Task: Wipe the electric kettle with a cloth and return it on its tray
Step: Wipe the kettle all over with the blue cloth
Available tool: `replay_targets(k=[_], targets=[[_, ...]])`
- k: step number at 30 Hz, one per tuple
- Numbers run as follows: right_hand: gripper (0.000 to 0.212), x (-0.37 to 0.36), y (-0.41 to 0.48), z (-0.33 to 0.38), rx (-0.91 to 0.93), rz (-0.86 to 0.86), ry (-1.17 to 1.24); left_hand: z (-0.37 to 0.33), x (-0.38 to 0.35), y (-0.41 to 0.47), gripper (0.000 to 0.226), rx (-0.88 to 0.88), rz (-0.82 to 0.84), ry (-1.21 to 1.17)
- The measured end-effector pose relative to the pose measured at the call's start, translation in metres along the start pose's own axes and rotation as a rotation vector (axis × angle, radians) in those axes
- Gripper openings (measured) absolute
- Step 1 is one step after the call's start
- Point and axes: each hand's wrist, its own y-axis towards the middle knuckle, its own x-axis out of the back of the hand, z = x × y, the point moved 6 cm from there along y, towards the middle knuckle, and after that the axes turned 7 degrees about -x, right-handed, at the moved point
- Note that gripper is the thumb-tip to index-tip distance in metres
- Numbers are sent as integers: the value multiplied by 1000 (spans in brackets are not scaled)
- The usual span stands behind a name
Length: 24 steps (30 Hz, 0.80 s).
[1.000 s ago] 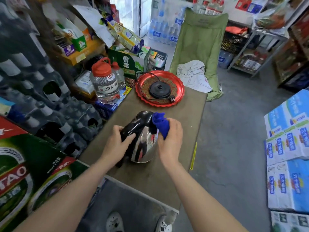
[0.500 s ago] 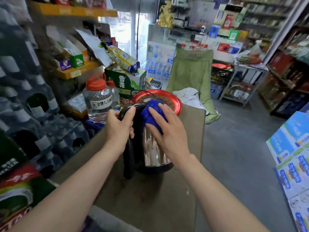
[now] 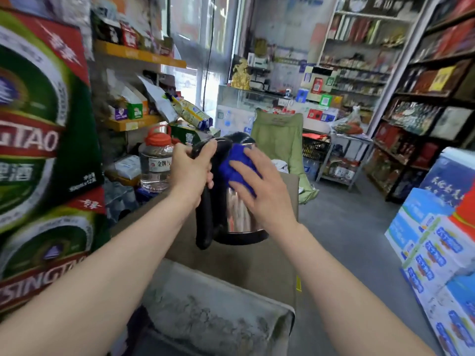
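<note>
Left hand [image 3: 191, 165] grip wrapped round black handle, lifting electric kettle [image 3: 231, 199] clear of bench [image 3: 244, 260] for access. Right hand [image 3: 259, 183] fingers spread flat, pressing blue cloth [image 3: 237, 163] against steel side. Tray hidden.

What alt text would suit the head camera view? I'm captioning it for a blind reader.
A person's left hand grips the black handle of a steel electric kettle held upright above a brown table, while the right hand presses a blue cloth against its upper side. Crowded shop shelves and stacked drink cartons surround them.
</note>
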Motion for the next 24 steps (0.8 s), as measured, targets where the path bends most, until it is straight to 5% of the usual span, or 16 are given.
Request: replay_targets(k=[4, 11, 13, 17, 22, 24], targets=[[39, 32, 31, 10, -291, 21, 89, -25, 9, -28, 36, 24, 23, 21], [36, 24, -37, 58, 246, 124, -137, -44, 18, -38, 35, 41, -12, 0], [39, 35, -26, 50, 189, 59, -95, -42, 15, -42, 36, 43, 11, -11], [44, 53, 1, 36, -255, -58, 27, -38, 9, -47, 35, 84, 19, -58], [41, 38, -12, 57, 63, -12, -160, -40, 6, -48, 33, 62, -1, -65], [43, 49, -1, 44, -48, -32, -78, -40, 6, -49, 34, 65, 11, -75]])
